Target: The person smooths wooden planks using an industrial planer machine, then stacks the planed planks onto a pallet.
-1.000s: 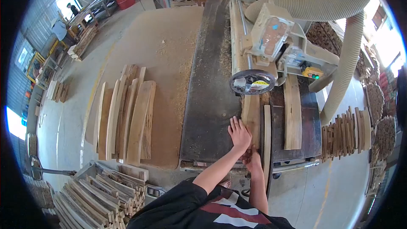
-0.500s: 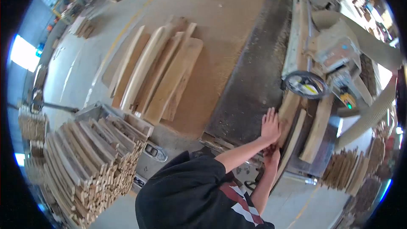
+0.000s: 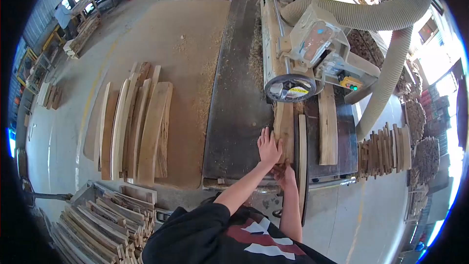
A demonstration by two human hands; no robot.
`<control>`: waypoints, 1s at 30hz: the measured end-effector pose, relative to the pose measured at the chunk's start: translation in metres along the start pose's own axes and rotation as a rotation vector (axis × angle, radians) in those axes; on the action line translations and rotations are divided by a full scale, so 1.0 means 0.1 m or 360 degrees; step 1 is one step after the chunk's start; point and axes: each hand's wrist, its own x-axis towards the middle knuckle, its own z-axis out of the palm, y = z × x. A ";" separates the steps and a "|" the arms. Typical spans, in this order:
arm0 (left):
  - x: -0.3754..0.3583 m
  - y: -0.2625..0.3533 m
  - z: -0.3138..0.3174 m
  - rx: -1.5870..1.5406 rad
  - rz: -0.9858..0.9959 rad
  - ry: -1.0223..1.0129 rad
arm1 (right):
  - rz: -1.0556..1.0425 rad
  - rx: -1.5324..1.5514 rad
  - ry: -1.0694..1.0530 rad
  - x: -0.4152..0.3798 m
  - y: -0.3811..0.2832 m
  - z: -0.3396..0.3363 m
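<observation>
My left hand [image 3: 269, 147] lies spread on the near left side of a wooden board [image 3: 287, 129], its fingers pointing toward the machine. Beside it and nearer to me, my right hand [image 3: 284, 174] is at the board's near end with its fingers curled around that edge. The board runs forward under the machine's black handwheel [image 3: 290, 88], along the dark table [image 3: 234, 112]. A narrow, light strip of wood [image 3: 302, 154] stands just right of my hands, beside a dark rail. Farther right, another board [image 3: 328, 132] lies on the table.
Several boards [image 3: 139, 127] rest on the brown surface to the left. A large stack of curved strips [image 3: 93, 222] is at lower left. A ribbed hose [image 3: 391, 78] hangs at right, over upright strips [image 3: 386, 151]. A person [image 3: 63, 17] stands far left.
The view has turned to the right and risen, so the machine and table appear farther left. Both hands remain at the board's near end.
</observation>
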 end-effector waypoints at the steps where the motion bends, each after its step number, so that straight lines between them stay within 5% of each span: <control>1: 0.01 0.00 0.00 0.0009 -0.0011 -0.0021 | 0.0005 -0.0004 -0.0023 0.04 0.01 -0.03; 7: 0.16 0.05 0.02 0.0097 -0.0017 -0.0184 | -0.0055 -0.0263 0.0234 0.13 -0.08 0.17; 9: 0.23 0.09 -0.03 -0.0028 0.0004 -0.0102 | -0.0353 0.0161 0.0275 0.04 -0.10 0.42; 11: 0.41 0.10 0.01 -0.0095 -0.0067 -0.0073 | -0.0393 -0.0247 0.0031 0.41 -0.02 -0.06; 12: 0.52 0.07 0.06 -0.0078 -0.0059 -0.0040 | -0.0116 -0.0322 0.0259 0.23 -0.30 0.22; 14: 0.68 -0.01 0.14 -0.0057 -0.0061 -0.0012 | -0.0168 -0.0185 0.0351 0.50 -0.31 0.34; 17: 0.86 -0.10 0.14 -0.0200 -0.0232 0.0073 | -0.0216 -0.0298 0.0164 0.63 -0.48 0.52; 20: 0.97 -0.38 -0.56 -0.0629 -0.0112 0.0125 | -0.0237 -0.0164 0.0116 0.86 -0.65 0.65; 23: 0.93 -1.11 -1.76 -0.0169 0.0017 0.0374 | -0.0240 -0.0169 0.0164 1.29 -0.84 0.71; 27: 0.37 -2.14 -3.06 0.0625 -0.0547 0.0504 | -0.0322 -0.0181 0.0104 1.62 -1.04 0.94; 30: -0.14 -2.73 -3.53 0.1136 -0.0556 0.0428 | -0.0347 -0.0122 0.0071 1.63 -1.12 1.15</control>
